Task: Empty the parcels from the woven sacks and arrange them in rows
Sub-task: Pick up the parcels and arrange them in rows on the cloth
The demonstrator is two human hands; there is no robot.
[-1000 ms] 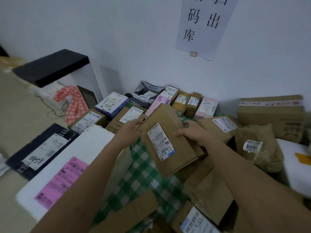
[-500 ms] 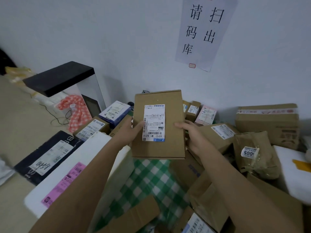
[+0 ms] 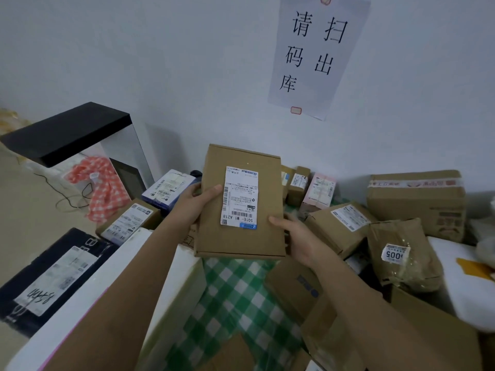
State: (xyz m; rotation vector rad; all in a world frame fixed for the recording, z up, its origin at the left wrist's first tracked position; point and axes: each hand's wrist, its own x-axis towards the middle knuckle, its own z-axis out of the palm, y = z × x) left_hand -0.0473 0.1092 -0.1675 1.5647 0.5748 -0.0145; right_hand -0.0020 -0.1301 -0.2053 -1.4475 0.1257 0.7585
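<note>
Flat brown parcel (image 3: 241, 204) hanging label-up above green checked sack (image 3: 235, 290); left hand (image 3: 199, 202) and right hand (image 3: 297, 236) gripping its side edges. Parcels crowding right; white wall (image 3: 187, 62) behind.

Dim, soft light; bowed edges

A flat brown cardboard parcel (image 3: 241, 204) is held upright in the air, its broad face toward the person, with a white shipping label (image 3: 239, 200) stuck near the middle and printed sideways. Below it lies green-and-white checked woven sacking (image 3: 235, 293). More labelled cardboard parcels sit around it: a small row (image 3: 308, 188) along the wall and a loose heap (image 3: 345, 223) to the right.
</note>
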